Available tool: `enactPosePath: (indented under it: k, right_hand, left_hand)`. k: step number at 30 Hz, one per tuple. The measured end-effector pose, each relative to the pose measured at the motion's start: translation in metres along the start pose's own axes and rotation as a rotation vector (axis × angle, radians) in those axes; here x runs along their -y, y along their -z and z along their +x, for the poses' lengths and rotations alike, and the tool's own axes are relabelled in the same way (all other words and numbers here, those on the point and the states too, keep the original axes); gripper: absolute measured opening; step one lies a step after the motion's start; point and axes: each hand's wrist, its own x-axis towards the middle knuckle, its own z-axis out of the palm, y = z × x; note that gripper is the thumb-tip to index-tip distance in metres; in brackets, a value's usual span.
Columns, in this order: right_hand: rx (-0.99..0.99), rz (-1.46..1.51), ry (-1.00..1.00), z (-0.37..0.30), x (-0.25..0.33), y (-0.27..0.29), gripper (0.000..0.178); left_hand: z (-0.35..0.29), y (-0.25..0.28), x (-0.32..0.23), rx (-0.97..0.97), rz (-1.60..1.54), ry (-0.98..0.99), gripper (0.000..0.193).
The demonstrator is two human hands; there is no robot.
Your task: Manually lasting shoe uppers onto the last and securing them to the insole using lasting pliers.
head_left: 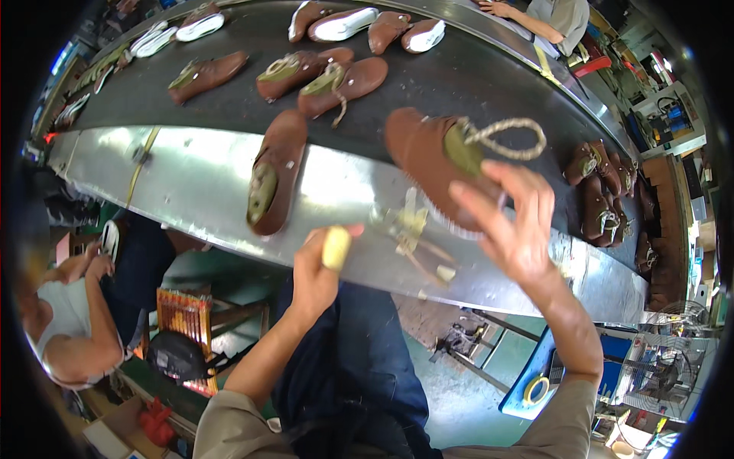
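My right hand grips a brown shoe at its heel end, thumb along the side and fingers by the opening. The shoe has an olive lining and a beige rope loop standing out from it. My left hand is closed over the metal ledge, with a pale yellow rounded piece at its fingers. Whether that piece is held or worn on a finger is unclear. Another brown shoe lies across the ledge's edge, beyond my left hand. Between my hands lies a pincer-like tool, blurred, near yellow tape.
Several brown shoes rest on the dark belt behind the metal ledge; more are piled at right. One person sits at lower left, another across the belt. A blue stool carries a tape roll.
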Motion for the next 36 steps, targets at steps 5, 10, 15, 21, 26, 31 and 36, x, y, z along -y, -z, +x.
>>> enactPosePath:
  k: [5,10,15,21,26,31,36]
  right_hand:
    - [0.100,0.338,0.204,-0.039,0.135,0.056,0.045]
    - [0.280,0.828,-0.010,-0.087,0.178,0.059,0.024]
    - [0.154,0.199,-0.423,-0.069,0.086,-0.027,0.038]
    - [0.374,0.018,-0.466,-0.098,0.077,-0.075,0.051]
    - [0.421,0.885,-1.102,-0.102,0.096,-0.050,0.058]
    - [0.518,1.104,-1.036,-0.132,0.171,0.000,0.053]
    - [0.371,1.324,-1.342,-0.149,0.231,-0.018,0.033]
  left_hand:
    - [-0.046,-0.006,-0.066,-0.136,-1.137,0.615,0.077]
    - [-0.115,0.013,-0.012,-0.172,-0.924,0.751,0.050]
    - [-0.148,0.002,0.027,-0.219,-0.935,0.719,0.046]
    - [-0.144,-0.004,0.024,-0.244,-0.858,0.729,0.048]
    - [-0.140,-0.006,0.039,-0.231,-0.876,0.718,0.065]
    - [-0.144,-0.008,0.014,-0.354,-0.659,0.430,0.075]
    - [-0.138,-0.024,0.050,-0.125,-0.397,0.344,0.047]
